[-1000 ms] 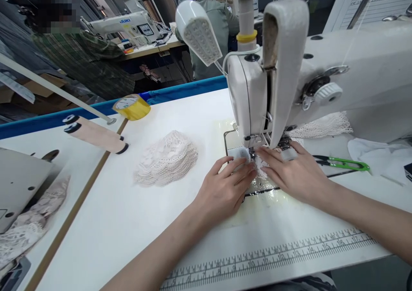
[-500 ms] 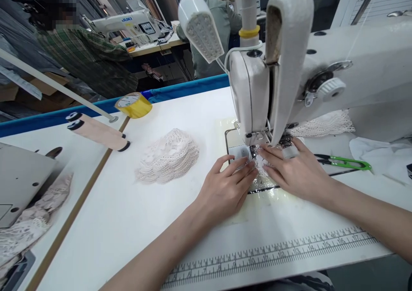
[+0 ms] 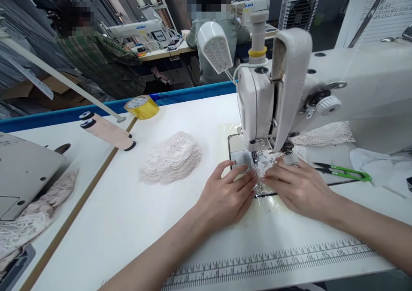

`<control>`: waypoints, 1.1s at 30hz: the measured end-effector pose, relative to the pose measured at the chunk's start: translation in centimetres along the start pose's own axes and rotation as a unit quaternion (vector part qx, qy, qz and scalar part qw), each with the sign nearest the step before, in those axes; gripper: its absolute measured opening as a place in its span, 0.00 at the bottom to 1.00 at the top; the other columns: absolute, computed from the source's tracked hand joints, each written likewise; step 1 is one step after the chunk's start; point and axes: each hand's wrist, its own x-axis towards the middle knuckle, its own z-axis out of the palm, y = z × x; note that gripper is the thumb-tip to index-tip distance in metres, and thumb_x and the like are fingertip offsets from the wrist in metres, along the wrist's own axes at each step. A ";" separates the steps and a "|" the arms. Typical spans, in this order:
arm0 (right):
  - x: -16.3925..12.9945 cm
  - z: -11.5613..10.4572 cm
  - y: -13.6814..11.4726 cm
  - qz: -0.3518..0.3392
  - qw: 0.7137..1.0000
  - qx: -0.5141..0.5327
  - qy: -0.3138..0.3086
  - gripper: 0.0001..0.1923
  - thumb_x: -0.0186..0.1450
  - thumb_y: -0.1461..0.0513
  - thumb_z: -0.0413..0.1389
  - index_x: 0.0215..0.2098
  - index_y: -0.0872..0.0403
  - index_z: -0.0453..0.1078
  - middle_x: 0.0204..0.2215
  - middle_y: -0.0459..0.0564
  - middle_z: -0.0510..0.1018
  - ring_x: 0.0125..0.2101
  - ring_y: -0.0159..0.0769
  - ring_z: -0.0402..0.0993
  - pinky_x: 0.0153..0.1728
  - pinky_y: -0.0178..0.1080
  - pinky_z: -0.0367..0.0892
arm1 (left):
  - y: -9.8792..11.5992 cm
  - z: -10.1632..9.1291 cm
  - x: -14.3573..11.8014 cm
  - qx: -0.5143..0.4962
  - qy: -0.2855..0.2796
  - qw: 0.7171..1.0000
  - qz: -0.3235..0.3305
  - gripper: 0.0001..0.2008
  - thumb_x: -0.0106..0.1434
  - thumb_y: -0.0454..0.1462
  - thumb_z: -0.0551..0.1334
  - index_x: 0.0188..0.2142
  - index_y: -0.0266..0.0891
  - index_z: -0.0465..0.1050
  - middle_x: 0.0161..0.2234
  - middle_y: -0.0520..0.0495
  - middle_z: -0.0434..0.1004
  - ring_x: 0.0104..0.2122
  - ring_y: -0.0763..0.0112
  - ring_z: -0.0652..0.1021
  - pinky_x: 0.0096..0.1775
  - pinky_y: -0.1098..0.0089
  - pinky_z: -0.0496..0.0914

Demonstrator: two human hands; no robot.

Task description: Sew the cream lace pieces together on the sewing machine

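Note:
A small piece of white lace (image 3: pixel 265 160) lies under the presser foot (image 3: pixel 254 156) of a white sewing machine (image 3: pixel 260 98). My left hand (image 3: pixel 228 190) rests left of the needle with its fingers stretched out and apart, the fingertips at the near left edge of the lace. From the right, my right hand (image 3: pixel 298 186) presses its fingers together on the lace, thumb close to the left fingertips. One of its fingers wears a whitish band (image 3: pixel 291 159). Part of the lace is hidden under the right fingers. To the left, a stack of lace pieces (image 3: pixel 174 158) sits on the table.
Green-handled thread snips (image 3: pixel 347 172) lie right of my right hand. More lace (image 3: pixel 328 133) lies behind the machine head. Tape (image 3: pixel 142 107) and pink thread cones (image 3: pixel 107 132) stand at the far left. A printed ruler (image 3: pixel 264 265) runs along the front edge. Two people work beyond.
My right hand has drawn back from beside the needle and its fingers have come together, so more lace shows. My left hand stays nearly in place. The view has shifted slightly.

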 end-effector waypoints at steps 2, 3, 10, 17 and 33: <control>0.0 0.0 0.0 0.000 1.000 0.003 0.001 0.15 0.63 0.73 0.48 0.37 0.55 0.74 0.33 0.46 0.79 0.34 0.33 0.72 0.39 0.39 0.60 | 0.0 0.0 0.0 -0.001 0.000 1.000 -0.001 0.11 0.65 0.34 0.58 0.45 0.38 0.75 0.43 0.50 0.80 0.47 0.65 0.75 0.51 0.59 0.63; 0.0 0.0 0.0 0.001 1.000 0.005 0.002 0.15 0.63 0.73 0.48 0.37 0.55 0.74 0.33 0.46 0.79 0.33 0.33 0.72 0.39 0.39 0.60 | 0.0 0.0 0.0 -0.002 0.000 1.000 -0.003 0.11 0.65 0.34 0.58 0.45 0.38 0.75 0.43 0.50 0.80 0.47 0.65 0.75 0.51 0.59 0.63; -0.1 0.0 -0.1 0.010 1.000 0.013 0.002 0.15 0.63 0.73 0.47 0.37 0.56 0.75 0.35 0.47 0.79 0.35 0.33 0.73 0.39 0.39 0.61 | -0.1 0.0 0.0 -0.013 -0.005 1.000 -0.010 0.12 0.64 0.34 0.58 0.46 0.39 0.74 0.44 0.50 0.80 0.48 0.65 0.75 0.52 0.58 0.62; -0.2 0.2 -0.1 0.014 1.000 0.012 -0.005 0.15 0.63 0.73 0.47 0.38 0.57 0.75 0.37 0.48 0.79 0.35 0.35 0.73 0.41 0.40 0.61 | -0.2 0.2 0.0 -0.016 -0.011 0.999 -0.026 0.12 0.65 0.35 0.57 0.47 0.41 0.73 0.45 0.49 0.79 0.48 0.65 0.75 0.53 0.58 0.61; -0.2 0.2 0.1 0.015 1.000 -0.015 -0.001 0.15 0.63 0.73 0.48 0.40 0.56 0.75 0.39 0.47 0.80 0.33 0.34 0.74 0.40 0.41 0.64 | -0.3 0.5 0.2 0.020 -0.004 0.999 -0.044 0.12 0.66 0.37 0.57 0.47 0.40 0.73 0.46 0.50 0.78 0.46 0.66 0.74 0.51 0.59 0.62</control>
